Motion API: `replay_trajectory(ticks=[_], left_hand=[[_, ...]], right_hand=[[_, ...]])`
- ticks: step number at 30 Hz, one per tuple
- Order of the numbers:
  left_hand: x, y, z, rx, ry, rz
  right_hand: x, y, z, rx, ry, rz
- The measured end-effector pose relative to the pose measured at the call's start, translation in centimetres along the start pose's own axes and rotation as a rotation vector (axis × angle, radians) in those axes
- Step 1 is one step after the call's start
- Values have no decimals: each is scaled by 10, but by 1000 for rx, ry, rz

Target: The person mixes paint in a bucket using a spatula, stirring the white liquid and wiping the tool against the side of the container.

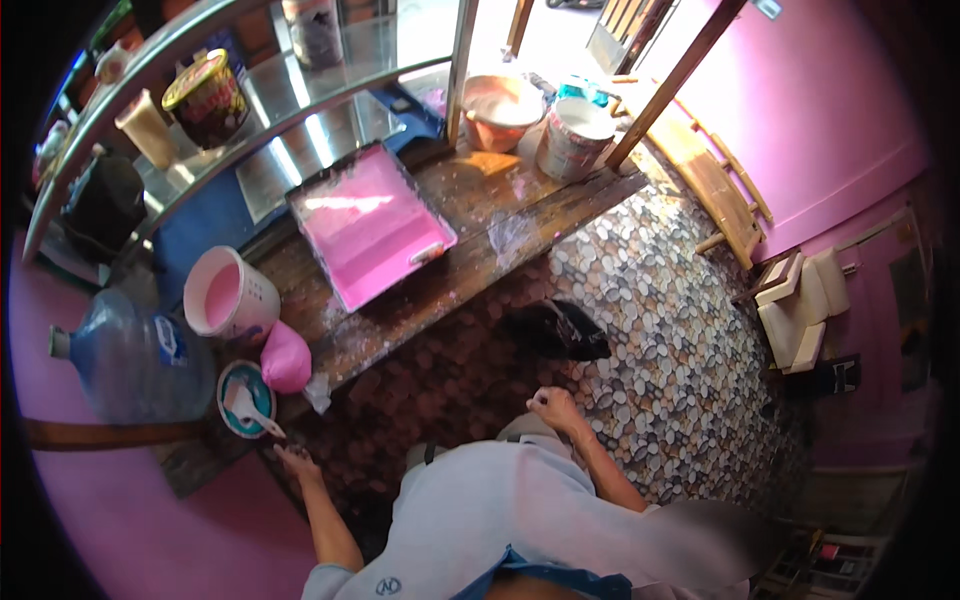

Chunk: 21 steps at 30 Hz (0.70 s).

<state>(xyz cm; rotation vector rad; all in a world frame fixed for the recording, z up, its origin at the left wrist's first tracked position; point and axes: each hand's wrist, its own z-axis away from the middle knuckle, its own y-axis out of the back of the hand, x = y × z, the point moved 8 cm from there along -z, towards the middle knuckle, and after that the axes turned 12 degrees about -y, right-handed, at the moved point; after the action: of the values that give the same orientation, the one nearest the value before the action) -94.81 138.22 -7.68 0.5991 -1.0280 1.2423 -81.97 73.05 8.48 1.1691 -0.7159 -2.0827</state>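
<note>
My left hand (297, 463) is at the lower left, fingers stretched out just short of the handle of a white paintbrush (243, 404). That brush lies across a round lid or shallow tub (263, 382) with a teal inside, at the near end of the bench. Curled closed near my thigh is my right hand (556, 409); whether anything is inside its fingers is hidden. Behind the brush stand a white bucket (262, 300) of pink paint and a knotted pink bag (287, 358). A black paint tray (372, 225) coated in pink lies farther along the bench.
A dark wooden bench (470, 262) runs diagonally, its edge facing me. A large water jug (140, 355) stands left, beside a glass display case (300, 125). Two paint-stained buckets (575, 145) stand at its far end. A black bag (560, 330) lies on the pebble-patterned floor (660, 330).
</note>
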Motion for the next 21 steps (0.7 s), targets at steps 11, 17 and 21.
replay_trajectory(ticks=[11, 17, 21], left_hand=[[-28, -207, 268, -525, -674, -753], [-96, -278, 312, -773, -702, -738], [-150, -273, 333, -863, -664, -910]], right_hand=[[68, 67, -50, -75, -22, -59], [135, 110, -75, -84, 17, -72], [188, 159, -60, -10, -125, -128]])
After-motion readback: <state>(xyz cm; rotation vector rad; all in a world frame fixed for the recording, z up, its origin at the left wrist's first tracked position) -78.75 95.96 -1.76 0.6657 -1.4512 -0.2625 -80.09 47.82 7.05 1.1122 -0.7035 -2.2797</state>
